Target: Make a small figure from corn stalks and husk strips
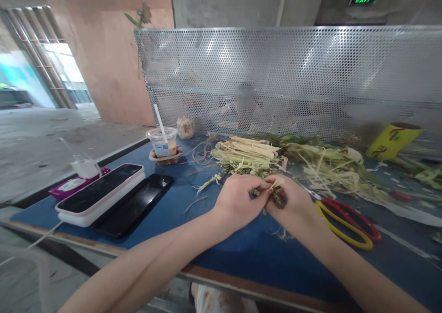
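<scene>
While pinching a pale plant scrap (277, 183) with left hand (236, 200) and right hand (293, 200) together, low over the blue table (252, 257), looks partway along now, judging by stacked stalks (247, 149) just beyond and tangled leaves (333, 163), seemingly untrimmed, off to the right.

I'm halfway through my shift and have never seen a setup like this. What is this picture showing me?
There is no machine here, just one person's bare hands. A head-worn camera looks forward and down, giving this single view. The left hand and right hand meet above a blue table, fingertips closed around a pale strip; the fingers partly hide what else they hold. Just beyond lies a bundle of pale, dry-looking plant strips. Scissors with red and yellow handles lie to the right; a drink cup and a black phone are on the left.
</scene>
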A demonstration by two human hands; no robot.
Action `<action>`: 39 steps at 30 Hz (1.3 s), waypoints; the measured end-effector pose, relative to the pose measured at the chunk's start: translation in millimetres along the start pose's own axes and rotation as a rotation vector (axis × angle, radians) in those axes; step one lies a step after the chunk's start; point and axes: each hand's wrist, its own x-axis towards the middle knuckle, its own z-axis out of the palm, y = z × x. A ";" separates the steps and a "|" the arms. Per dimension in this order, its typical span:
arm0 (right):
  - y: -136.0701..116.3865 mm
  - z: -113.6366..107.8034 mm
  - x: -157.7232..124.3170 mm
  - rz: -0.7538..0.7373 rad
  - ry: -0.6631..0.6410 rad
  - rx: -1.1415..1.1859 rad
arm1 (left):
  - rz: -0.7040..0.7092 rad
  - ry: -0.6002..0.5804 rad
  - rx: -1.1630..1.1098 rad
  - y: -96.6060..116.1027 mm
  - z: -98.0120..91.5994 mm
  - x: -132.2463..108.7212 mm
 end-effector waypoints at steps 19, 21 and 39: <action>0.5 -1.0 0.4 -0.118 0.037 -0.046 | 0.017 0.046 0.034 3.6 -1.6 0.3; -1.0 -2.9 1.0 -0.056 0.002 -0.025 | -0.006 0.037 0.001 2.6 -2.2 1.5; -1.9 -8.5 -1.6 -0.124 0.196 -0.374 | -0.205 0.038 -0.214 -0.5 -7.4 7.1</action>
